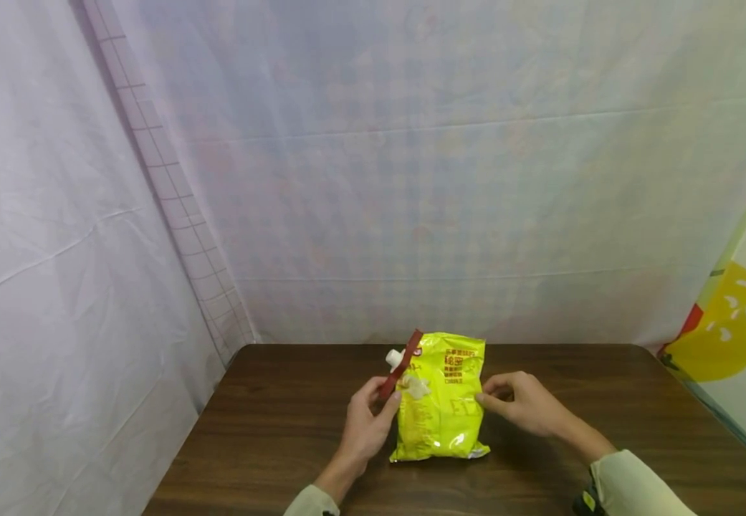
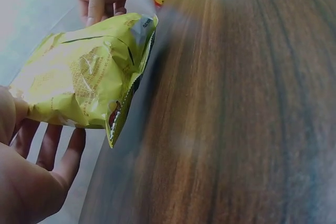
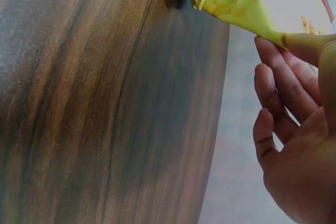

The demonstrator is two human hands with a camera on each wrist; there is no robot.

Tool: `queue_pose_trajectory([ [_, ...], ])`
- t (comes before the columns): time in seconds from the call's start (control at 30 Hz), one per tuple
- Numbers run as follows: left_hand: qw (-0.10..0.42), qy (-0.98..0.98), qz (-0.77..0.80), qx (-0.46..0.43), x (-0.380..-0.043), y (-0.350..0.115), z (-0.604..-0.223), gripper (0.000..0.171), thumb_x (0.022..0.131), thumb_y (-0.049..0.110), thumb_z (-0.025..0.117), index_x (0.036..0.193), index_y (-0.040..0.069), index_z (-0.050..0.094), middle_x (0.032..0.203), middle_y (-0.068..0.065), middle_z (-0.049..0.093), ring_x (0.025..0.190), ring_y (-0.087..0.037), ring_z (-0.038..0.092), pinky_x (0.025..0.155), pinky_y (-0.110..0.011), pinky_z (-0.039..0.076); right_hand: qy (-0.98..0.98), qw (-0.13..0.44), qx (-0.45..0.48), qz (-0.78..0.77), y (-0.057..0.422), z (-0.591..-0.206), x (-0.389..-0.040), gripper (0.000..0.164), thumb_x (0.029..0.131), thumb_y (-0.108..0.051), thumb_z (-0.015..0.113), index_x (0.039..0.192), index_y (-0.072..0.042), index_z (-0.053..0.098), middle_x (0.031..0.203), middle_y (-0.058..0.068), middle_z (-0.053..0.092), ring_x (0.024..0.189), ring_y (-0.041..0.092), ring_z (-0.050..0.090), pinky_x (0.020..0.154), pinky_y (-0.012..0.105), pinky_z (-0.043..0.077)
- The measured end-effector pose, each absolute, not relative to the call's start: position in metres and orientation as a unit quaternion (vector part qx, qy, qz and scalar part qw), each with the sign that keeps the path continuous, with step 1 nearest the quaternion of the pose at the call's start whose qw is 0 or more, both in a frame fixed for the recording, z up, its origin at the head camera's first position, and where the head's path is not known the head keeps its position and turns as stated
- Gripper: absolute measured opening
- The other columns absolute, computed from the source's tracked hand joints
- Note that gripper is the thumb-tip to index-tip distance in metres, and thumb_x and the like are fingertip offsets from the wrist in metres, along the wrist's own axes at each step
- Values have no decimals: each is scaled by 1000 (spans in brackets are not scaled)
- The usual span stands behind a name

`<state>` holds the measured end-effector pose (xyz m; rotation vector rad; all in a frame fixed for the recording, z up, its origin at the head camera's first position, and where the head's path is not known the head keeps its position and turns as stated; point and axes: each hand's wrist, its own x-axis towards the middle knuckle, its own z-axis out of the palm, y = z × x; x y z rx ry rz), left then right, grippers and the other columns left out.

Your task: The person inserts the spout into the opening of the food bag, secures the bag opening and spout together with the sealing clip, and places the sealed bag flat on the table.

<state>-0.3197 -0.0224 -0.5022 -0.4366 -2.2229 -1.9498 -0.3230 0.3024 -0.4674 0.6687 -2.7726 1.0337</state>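
Observation:
A bright yellow snack bag (image 1: 443, 401) with red print is held above the table. Along its upper left side runs a dark red sealing clip (image 1: 402, 364) with a white spout cap (image 1: 394, 359). My left hand (image 1: 365, 424) grips the bag's left edge at the clip's lower end, thumb in front. On the opposite edge, my right hand (image 1: 527, 405) pinches the bag between thumb and forefinger. The right wrist view shows that pinch at a corner of the yellow film (image 3: 247, 9), the other fingers loosely bent. Part of the left fingers is hidden behind the bag.
Beneath the hands lies a dark wood-grain table (image 1: 269, 423). A pale curtain (image 1: 411, 179) hangs right behind its back edge, and another white sheet (image 1: 56, 287) hangs on the left. A yellow printed shape (image 1: 721, 330) is on the right-hand wall.

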Motion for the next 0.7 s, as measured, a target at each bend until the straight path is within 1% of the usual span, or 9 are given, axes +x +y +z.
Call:
queue_pose_trajectory([
  [0.07,74,-738,-654,-147,-319,-22,-502,17,105,20,73,121,15,74,118,-4,83,105,-12,71,91,-27,50,-912,53,221,342,302,-468,-322,18,106,-36,72,102,-21,80,93,-11,79,85,2,71,74,26,59],
  [0.17,66,-735,-659,-147,-319,-23,-503,17,106,21,72,121,13,74,119,-5,82,104,-13,72,89,-27,53,-910,51,221,347,303,-470,-322,19,106,-37,72,102,-20,80,92,-10,79,84,2,71,72,26,58],
  [0.33,48,-734,-663,-137,-318,-23,-503,19,107,25,71,122,13,73,120,-6,81,108,-13,72,88,-25,54,-906,37,218,360,303,-471,-320,21,105,-37,73,105,-17,81,92,-8,80,83,4,72,71,26,58],
  [0.47,26,-719,-683,-126,-317,-22,-504,22,107,24,71,123,9,72,116,-11,80,98,-14,70,76,-31,62,-904,30,216,368,302,-473,-320,22,104,-35,74,106,-14,82,92,-7,81,82,5,72,70,25,58],
  [0.57,14,-707,-696,-119,-316,-22,-505,23,107,23,70,123,7,71,115,-13,78,92,-15,68,68,-38,64,-903,25,215,372,301,-474,-320,23,104,-34,75,106,-13,82,91,-7,80,81,7,72,68,25,57],
  [0.7,4,-703,-703,-108,-316,-22,-507,23,108,24,70,123,7,71,118,-12,78,98,-15,69,68,-41,65,-901,7,212,379,301,-476,-320,24,104,-36,75,107,-13,82,87,-8,79,78,15,74,66,25,56],
])
